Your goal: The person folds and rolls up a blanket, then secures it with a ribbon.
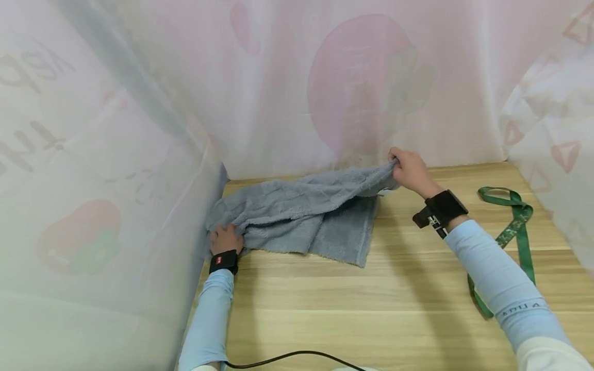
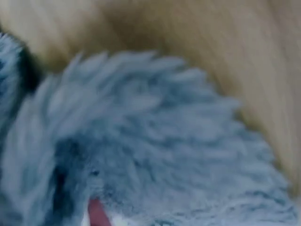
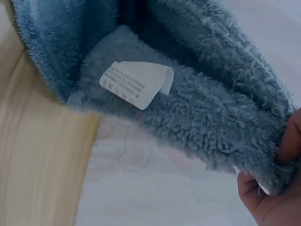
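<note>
A grey-blue fluffy towel (image 1: 306, 211) lies partly folded on the wooden table (image 1: 371, 309). My right hand (image 1: 408, 169) grips its far right corner and holds it lifted above the table near the curtain. In the right wrist view the towel (image 3: 197, 108) fills the frame, a white care label (image 3: 136, 84) shows on it, and my fingers (image 3: 282, 165) pinch its edge. My left hand (image 1: 226, 238) holds the towel's near left corner low at the table's left edge. The left wrist view shows only blurred towel pile (image 2: 141, 141) with a bit of table behind.
A green strap (image 1: 515, 226) lies on the table at the right, partly under my right forearm. A black cable (image 1: 287, 355) runs along the near edge. Sheer printed curtains (image 1: 325, 77) close off the back and both sides.
</note>
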